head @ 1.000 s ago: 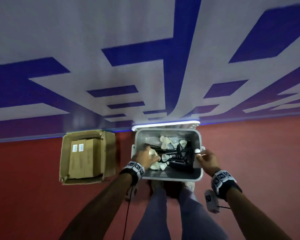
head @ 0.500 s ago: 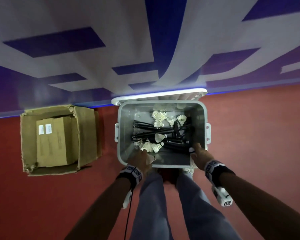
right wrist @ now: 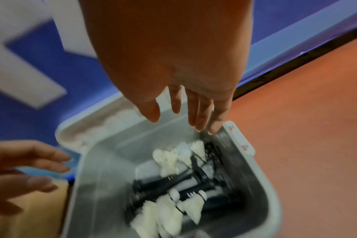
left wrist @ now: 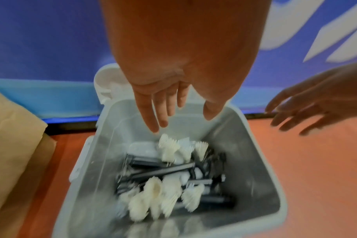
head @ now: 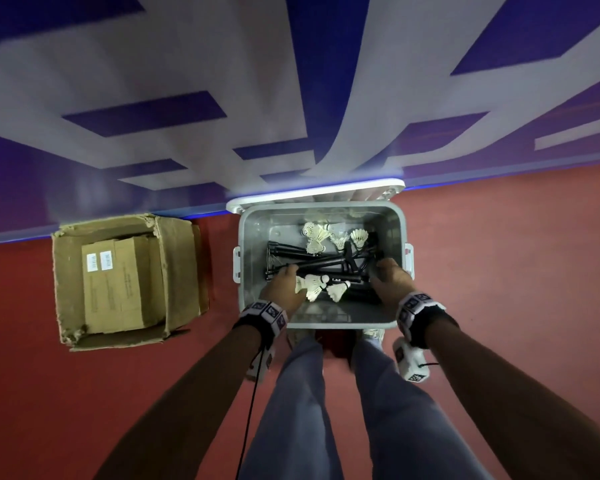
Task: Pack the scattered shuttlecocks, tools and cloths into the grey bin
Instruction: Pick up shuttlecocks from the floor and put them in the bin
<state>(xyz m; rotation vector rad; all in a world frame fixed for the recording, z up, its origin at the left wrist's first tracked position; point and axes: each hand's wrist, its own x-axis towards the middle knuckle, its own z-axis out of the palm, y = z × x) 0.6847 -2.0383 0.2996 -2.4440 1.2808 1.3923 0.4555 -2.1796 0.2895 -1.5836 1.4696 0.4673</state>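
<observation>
Since a second ago both hands have let go of their shuttlecocks and spread empty over the grey bin [head: 248,251]. The left hand [left wrist: 163,103] hangs with fingers straight and loose; the right hand [right wrist: 194,106] does the same, fingertips near the bin's right rim. Inside lie white feathered shuttlecocks [head: 314,285] on black tube-shaped tools [head: 312,263] (motion-blurred in both wrist views). The smooth plastic bin sits on red floor beside an open cardboard box [head: 177,271] — its two white labels are unreadable.
</observation>
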